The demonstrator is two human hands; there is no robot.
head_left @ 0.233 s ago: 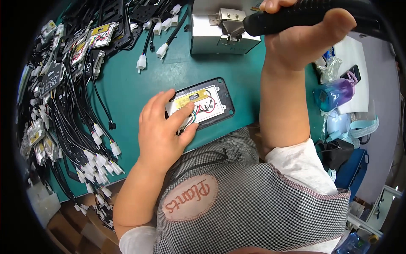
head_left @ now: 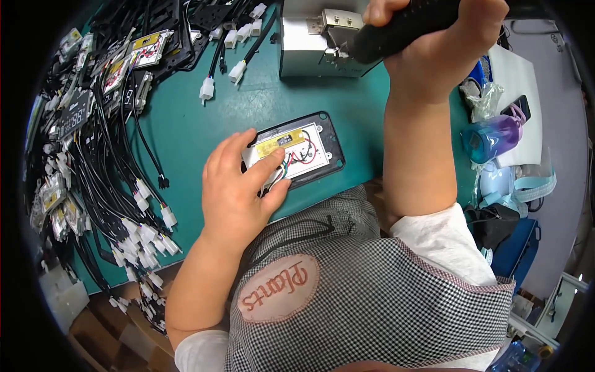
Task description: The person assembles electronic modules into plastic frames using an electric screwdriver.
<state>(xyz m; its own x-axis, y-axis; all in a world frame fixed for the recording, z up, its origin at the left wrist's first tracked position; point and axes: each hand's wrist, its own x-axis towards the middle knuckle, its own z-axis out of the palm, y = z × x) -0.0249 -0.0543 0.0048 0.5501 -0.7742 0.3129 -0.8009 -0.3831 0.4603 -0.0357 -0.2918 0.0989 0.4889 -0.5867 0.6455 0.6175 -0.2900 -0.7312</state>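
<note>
A shallow black plastic case (head_left: 334, 146) lies tilted on the table in front of me. Inside it sits a white circuit board (head_left: 319, 155) with a yellow strip and thin coloured wires. My left hand (head_left: 235, 180) holds the near-left end of the case. Its index fingertip presses on the board, and the thumb lies by the wires at the lower edge. Up at the right, my right hand (head_left: 427, 68) is wrapped round a black electric screwdriver (head_left: 406, 30). The tool's nose is beside the metal fixture (head_left: 339, 37) of a white box; its tip is hard to make out.
Bundled black cables with white connectors (head_left: 145, 239) and several display modules (head_left: 77, 115) crowd the left side. The white box (head_left: 300, 56) stands at the back. On the right are a purple-blue bottle (head_left: 496, 136), a phone (head_left: 517, 108) and a blue case (head_left: 524, 248).
My right hand has moved slightly left with the screwdriver, bringing its nose over the right part of the metal fixture. My left hand and the case have stayed put.
</note>
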